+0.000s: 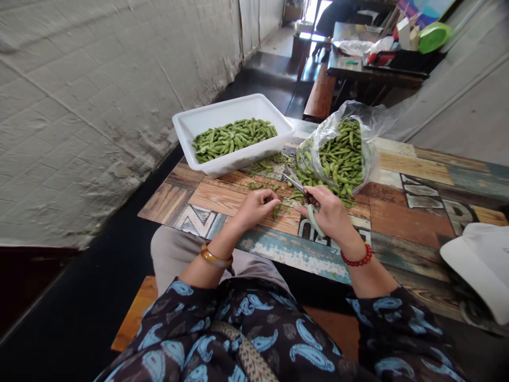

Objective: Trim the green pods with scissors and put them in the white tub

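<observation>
Between the thumb and fingers of my left hand [257, 208] is a green edamame pod [277, 210], its lower end hanging out below the fingertips. My right hand [328, 211] grips a pair of scissors [294, 184] with pale green handles; the blades point up and to the left. Just beyond my right hand, a clear plastic bag [314, 151] lies with its mouth toward me, and many pods spill from it onto the table. A white plastic tub [207, 114] behind my left hand holds a layer of pods. Trimmed bits [274, 164] are scattered between tub and bag.
The wood-patterned table [409, 217] runs off to the right, where a white cap [477, 260] lies near its edge. A pale wall [99, 95] rises on the left. Farther back stands another table [338, 61] cluttered with items, with a bench [320, 95] beside it.
</observation>
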`<state>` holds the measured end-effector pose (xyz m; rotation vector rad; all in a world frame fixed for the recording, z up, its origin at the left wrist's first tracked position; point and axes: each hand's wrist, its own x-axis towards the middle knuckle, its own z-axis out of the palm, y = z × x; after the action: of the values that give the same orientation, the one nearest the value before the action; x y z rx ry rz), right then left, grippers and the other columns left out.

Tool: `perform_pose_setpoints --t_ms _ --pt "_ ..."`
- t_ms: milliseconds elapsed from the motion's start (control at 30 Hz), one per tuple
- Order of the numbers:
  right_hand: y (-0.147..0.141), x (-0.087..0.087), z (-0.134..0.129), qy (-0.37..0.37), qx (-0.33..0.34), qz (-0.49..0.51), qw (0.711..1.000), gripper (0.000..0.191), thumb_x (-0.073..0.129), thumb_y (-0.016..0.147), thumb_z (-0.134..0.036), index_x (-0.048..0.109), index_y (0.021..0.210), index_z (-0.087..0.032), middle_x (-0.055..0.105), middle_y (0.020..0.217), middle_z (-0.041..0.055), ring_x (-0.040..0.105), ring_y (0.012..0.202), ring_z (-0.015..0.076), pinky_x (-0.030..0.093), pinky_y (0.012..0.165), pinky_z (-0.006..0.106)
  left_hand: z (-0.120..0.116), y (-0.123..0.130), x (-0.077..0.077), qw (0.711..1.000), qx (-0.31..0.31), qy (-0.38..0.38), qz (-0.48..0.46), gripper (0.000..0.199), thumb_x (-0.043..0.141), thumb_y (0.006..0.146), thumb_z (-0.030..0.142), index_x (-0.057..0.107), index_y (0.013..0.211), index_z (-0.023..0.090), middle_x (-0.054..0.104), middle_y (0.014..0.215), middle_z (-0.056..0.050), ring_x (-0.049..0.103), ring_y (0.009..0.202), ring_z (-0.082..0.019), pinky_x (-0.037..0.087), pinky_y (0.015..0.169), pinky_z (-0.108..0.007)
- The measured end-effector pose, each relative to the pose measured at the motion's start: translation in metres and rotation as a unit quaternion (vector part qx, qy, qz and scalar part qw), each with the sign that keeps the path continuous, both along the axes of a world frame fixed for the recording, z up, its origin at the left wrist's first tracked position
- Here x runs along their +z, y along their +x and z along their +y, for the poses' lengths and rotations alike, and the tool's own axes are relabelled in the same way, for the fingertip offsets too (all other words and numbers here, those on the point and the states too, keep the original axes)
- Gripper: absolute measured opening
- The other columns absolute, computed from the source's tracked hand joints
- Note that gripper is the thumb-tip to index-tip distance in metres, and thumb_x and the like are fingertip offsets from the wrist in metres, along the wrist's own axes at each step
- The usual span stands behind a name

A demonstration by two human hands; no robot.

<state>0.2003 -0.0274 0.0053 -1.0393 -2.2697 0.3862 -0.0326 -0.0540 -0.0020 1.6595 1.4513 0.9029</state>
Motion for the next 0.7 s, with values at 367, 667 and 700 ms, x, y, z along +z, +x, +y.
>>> perform_pose_setpoints --t_ms 367,667,700 --pt "0.001 0.005 -0.003 0.014 0.02 0.002 1.0 0.039 0.067 0.091 -0.037 0.06 0.125 -0.021 0.068 0.114 0.0128 0.067 0.1 0.0286 0.057 0.086 0.043 0.001 0.005 0.001 0.998 0.026 0.01 -0.053 0.013 0.066 0.08 0.026 0.062 0.075 0.015 0.058 0.068 0.0 0.05 0.065 -0.013 0.037 0.064 -0.025" --pt "-0.001 0.009 -0.003 0.011 0.039 0.014 0.999 0.037 0.069 0.089 -0.032 0.061 0.123 -0.02 0.067 0.105 0.0117 0.066 0.094 0.0275 0.058 0.08 0.041 0.016 0.015 0.03 0.962 -0.009 -0.03 -0.272 0.029 0.075 0.077 0.04 0.06 0.08 0.015 0.06 0.07 0.001 0.049 0.06 -0.009 0.038 0.054 -0.019" --pt "-0.001 0.009 -0.003 0.011 0.038 0.016 0.999 0.037 0.069 0.089 -0.032 0.061 0.123 -0.02 0.067 0.105 0.0113 0.066 0.093 0.0269 0.058 0.079 0.04 0.019 0.016 0.03 0.961 -0.017 -0.031 -0.276 0.03 0.076 0.076 0.04 0.061 0.081 0.015 0.061 0.072 0.0 0.049 0.06 -0.009 0.038 0.053 -0.019"
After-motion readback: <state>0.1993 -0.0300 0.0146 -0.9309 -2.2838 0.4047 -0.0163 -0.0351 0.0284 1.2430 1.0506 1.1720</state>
